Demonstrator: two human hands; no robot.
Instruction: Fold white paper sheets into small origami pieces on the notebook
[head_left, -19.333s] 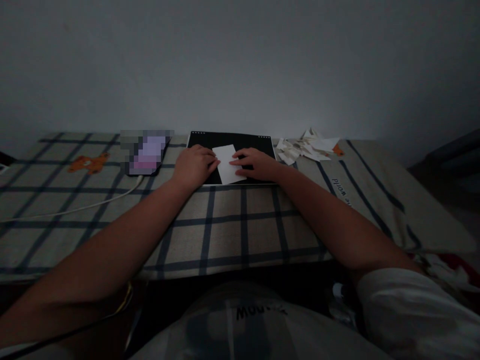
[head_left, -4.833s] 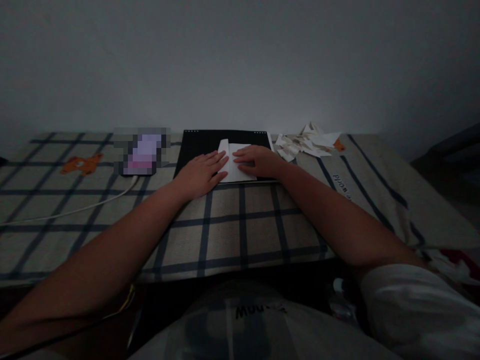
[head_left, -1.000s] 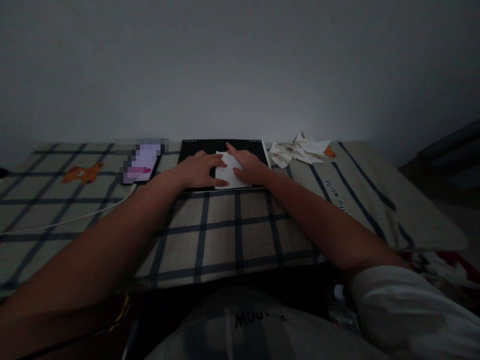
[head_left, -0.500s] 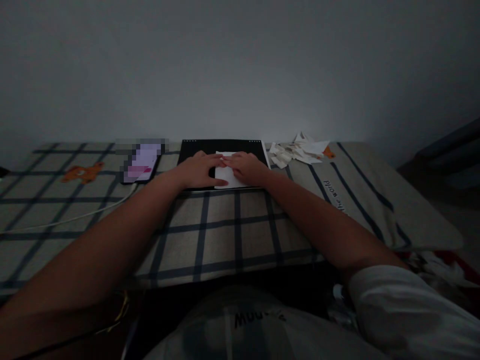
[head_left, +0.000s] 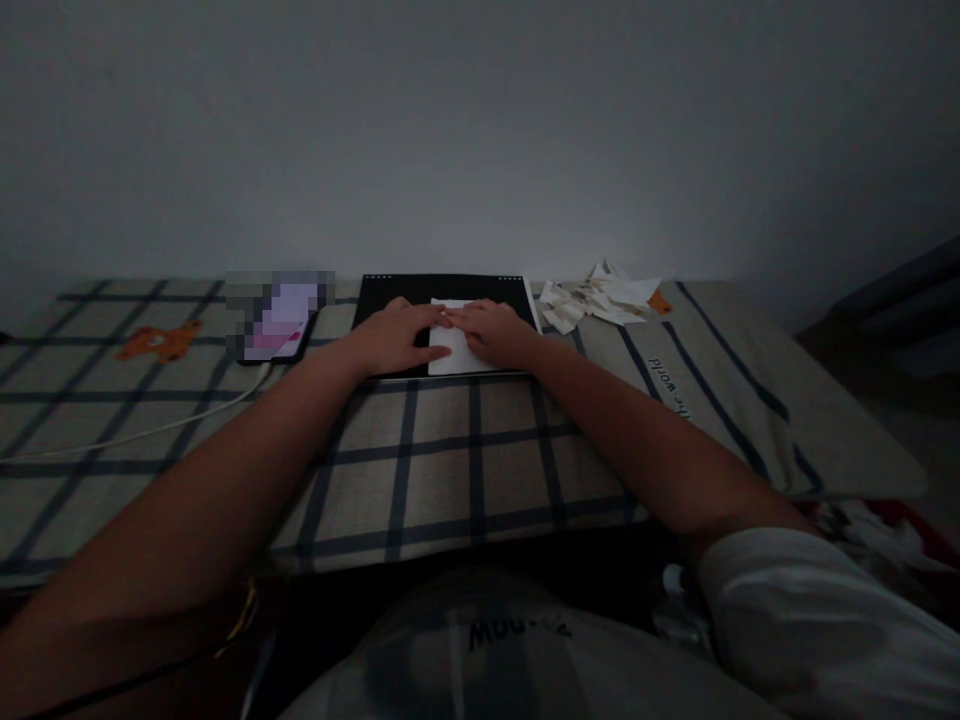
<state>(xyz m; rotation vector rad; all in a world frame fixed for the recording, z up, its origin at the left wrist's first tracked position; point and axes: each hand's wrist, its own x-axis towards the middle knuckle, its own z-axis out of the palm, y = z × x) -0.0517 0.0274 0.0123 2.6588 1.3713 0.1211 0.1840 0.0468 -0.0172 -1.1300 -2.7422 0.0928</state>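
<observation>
Room: dim; a bare grey wall (head_left: 480, 130) stands right behind the table.
Table: a checked cloth (head_left: 465, 450) covers it and reaches to the wall.
Pad: a black pad (head_left: 375, 300) lies flat at the far middle, its long side along the wall.
Scraps: a heap of white paper scraps (head_left: 600, 298) sits just right of the pad, apart from both hands.
Phone: a phone (head_left: 279, 322) lies just left of the pad, with a white cable (head_left: 150, 430) trailing off to the left.
Paper: a white paper (head_left: 450, 355) lies on the pad, dead ahead between the hands, long axis running away from the person; neither hand is clearly nearer.
Left hand: the left hand (head_left: 394, 337) is flat, fingers spread and pressing the paper's left part.
Right hand: the right hand (head_left: 491, 332) is flat on the paper's right part, its fingertips meeting the left's.
</observation>
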